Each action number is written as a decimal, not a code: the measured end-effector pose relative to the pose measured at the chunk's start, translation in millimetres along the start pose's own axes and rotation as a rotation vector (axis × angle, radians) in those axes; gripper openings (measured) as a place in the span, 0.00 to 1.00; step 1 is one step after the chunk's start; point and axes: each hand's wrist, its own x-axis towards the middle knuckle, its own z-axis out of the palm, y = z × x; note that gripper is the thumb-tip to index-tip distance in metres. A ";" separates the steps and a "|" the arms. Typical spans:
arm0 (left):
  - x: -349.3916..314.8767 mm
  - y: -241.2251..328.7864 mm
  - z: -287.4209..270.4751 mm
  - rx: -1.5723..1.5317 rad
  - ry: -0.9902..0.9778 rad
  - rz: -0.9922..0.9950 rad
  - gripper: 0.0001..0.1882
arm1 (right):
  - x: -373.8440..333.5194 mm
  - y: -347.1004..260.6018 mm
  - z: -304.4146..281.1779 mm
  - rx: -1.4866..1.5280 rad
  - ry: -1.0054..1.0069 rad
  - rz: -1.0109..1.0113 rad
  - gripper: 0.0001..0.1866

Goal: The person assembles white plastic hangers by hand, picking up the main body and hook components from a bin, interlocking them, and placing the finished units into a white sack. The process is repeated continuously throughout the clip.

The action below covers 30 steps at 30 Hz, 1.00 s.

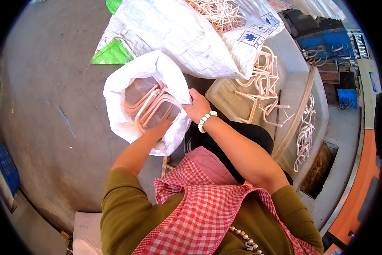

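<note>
A white woven sack point(114, 91) stands in front of me with its mouth open. Several pale pink bent plastic pieces point(150, 106), curved like handles, lie inside it. My left hand point(164, 126) reaches over the near rim into the sack, close to these pieces; its fingers are hidden, so I cannot see whether it grips one. With a beaded bracelet point(207, 121) at the wrist, my right hand point(197, 106) is closed on the right side of the sack's rim, its fingertips folded over the edge.
More bent pink pieces point(265, 83) lie in a pale plastic bin point(225, 104) on the right. A large white sack point(169, 32) with thin pink scraps point(216, 12) lies beyond. Thin white offcuts point(305, 134) hang farther right, beside an orange machine point(350, 204).
</note>
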 end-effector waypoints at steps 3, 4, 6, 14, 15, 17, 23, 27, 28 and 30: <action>55.1 -38.0 -10.0 0.328 0.156 0.001 0.28 | -6.5 -3.1 -4.4 -0.043 -0.032 -0.016 0.16; 57.3 -28.3 -6.0 0.487 0.207 0.005 0.33 | -14.9 -7.4 -10.8 -0.041 -0.045 -0.053 0.16; 29.7 5.7 6.2 0.590 0.254 0.003 0.38 | -29.0 -2.5 -20.2 -0.069 -0.070 -0.113 0.16; -11.7 26.6 -20.1 0.837 0.326 -0.186 0.40 | -34.9 -24.2 -30.3 0.231 -0.106 -0.118 0.22; -12.6 28.3 -22.0 0.847 0.326 -0.193 0.40 | -25.8 -25.8 -30.5 0.205 -0.099 -0.112 0.25; -8.1 32.9 -27.1 0.874 0.313 -0.196 0.40 | -8.4 -20.2 -33.4 0.197 -0.159 -0.117 0.28; -5.5 41.7 -43.1 0.944 0.272 -0.182 0.38 | 1.3 -38.0 -49.5 0.322 -0.280 0.025 0.24; -27.5 53.0 -51.2 0.984 0.357 -0.108 0.37 | 3.6 -30.7 -40.5 0.387 -0.295 0.063 0.19; -40.1 66.7 -43.6 0.963 0.415 -0.095 0.37 | 5.8 -26.3 -38.8 0.384 -0.272 0.065 0.18; -73.0 114.4 -14.8 0.885 0.587 -0.130 0.35 | 10.5 -18.8 -36.5 0.373 -0.227 0.069 0.15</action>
